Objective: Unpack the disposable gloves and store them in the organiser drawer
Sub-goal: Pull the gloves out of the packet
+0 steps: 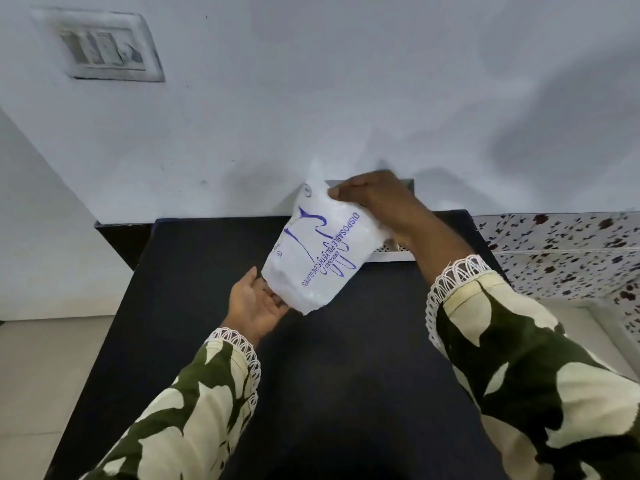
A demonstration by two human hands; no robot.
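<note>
A white plastic packet of disposable gloves with blue print hangs tilted above the black table. My right hand grips the packet's upper end from the right. My left hand lies palm up under its lower corner, fingers touching it. Behind the packet, against the wall, stands a grey metal organiser; the packet and my right arm hide most of it, and whether its drawer is pulled out cannot be told.
A white wall with a switch plate rises behind the table. At right lie a floral-patterned cloth and a white surface. Pale floor tiles lie to the left of the table.
</note>
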